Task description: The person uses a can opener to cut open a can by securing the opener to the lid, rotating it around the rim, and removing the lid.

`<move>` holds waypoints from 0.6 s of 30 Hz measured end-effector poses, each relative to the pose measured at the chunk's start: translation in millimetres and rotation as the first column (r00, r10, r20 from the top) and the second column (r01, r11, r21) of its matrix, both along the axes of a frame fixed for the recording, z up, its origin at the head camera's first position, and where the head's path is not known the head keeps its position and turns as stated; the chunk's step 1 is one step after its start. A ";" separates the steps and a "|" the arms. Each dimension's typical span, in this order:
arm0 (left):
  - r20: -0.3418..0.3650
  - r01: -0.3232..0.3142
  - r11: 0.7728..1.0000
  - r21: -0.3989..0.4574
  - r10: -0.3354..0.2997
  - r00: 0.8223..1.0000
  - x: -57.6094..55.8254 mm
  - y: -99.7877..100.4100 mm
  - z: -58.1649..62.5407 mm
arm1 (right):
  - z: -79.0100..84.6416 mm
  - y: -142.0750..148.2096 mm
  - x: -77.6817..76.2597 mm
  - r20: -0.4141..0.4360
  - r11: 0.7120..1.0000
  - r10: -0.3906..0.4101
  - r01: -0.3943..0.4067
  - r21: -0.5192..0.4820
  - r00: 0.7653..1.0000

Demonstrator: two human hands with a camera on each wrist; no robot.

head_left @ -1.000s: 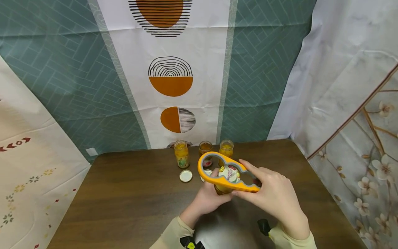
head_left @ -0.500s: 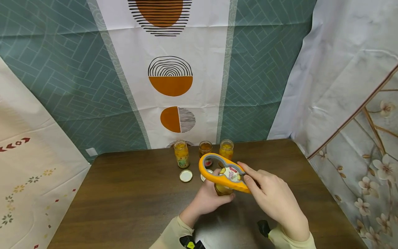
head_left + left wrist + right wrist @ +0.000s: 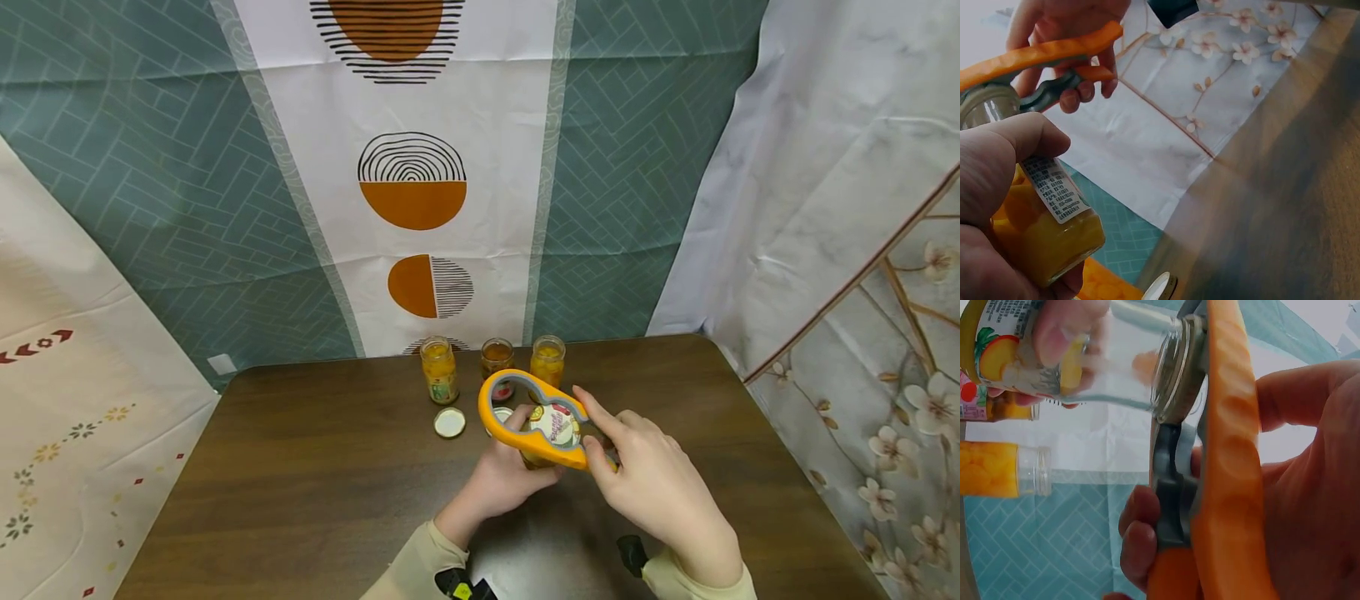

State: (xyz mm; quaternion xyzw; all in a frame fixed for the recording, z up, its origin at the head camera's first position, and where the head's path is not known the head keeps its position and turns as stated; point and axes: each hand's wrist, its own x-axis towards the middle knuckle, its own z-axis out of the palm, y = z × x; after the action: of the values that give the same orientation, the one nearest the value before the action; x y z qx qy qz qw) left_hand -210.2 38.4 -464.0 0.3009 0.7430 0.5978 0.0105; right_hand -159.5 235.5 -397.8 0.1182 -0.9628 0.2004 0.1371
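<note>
My left hand (image 3: 504, 479) grips a glass jar of yellow fruit (image 3: 1054, 240) around its body, holding it above the table. On top of the jar is a printed lid (image 3: 555, 423). Around that lid sits an orange jar opener (image 3: 551, 450) with grey scalloped inner edges. My right hand (image 3: 660, 475) holds the opener at its right end, fingers curled about the handles, as the right wrist view shows. There the dark inner edge (image 3: 1169, 462) lies right at the lid's rim. In the left wrist view my thumb (image 3: 1029, 134) lies across the jar near its shoulder.
Three lidless jars stand along the back of the brown table (image 3: 322, 475): a left one (image 3: 439, 375), a middle one (image 3: 497, 358) and a right one (image 3: 547, 358). A loose lid (image 3: 449, 422) lies before the left jar. Another lid (image 3: 501, 414) is partly hidden behind the opener.
My right hand has shifted its hold: the thumb has moved from below the opener's near edge onto its handle end. The opener has shifted slightly around the lid. My left hand stays put with the jar.
</note>
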 end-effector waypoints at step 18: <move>0.003 -0.114 0.993 0.013 0.114 0.993 3.6 3.9 -0.6 | -5.8 -10.9 -1.2 -0.095 0.999 -0.045 0.046 0.013 0.994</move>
State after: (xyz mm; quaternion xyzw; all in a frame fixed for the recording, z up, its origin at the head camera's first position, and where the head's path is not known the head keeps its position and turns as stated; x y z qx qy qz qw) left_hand -206.6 42.3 -464.6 0.2573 0.7548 0.6029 -0.0246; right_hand -160.7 224.6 -403.6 0.1068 -0.9592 0.1840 0.1863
